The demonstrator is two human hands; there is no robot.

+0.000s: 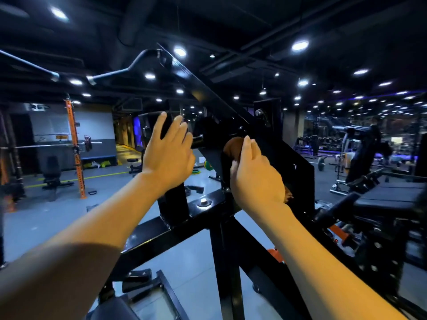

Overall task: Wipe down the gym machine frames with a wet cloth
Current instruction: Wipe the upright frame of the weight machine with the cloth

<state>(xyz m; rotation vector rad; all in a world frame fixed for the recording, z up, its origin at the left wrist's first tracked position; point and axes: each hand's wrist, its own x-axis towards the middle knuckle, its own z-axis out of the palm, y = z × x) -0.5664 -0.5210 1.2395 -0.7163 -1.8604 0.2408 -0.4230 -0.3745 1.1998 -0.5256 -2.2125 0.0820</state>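
Two hands are working: the right hand (256, 176) is clutching the cloth (233, 147) against the frame (208, 93) (running toward eleven o'clock), the left hand (168, 155) is hovering, fingers spread.

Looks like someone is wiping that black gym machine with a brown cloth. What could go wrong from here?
The right hand grips the brown cloth bunched into a ball, so little of it may touch the black frame and patches could be missed. The left hand reaches with straight fingers near a short black peg and the machine's joints; fingers could get knocked or pinched if a part moves. A bolt sticks out just above the cloth and might snag it.
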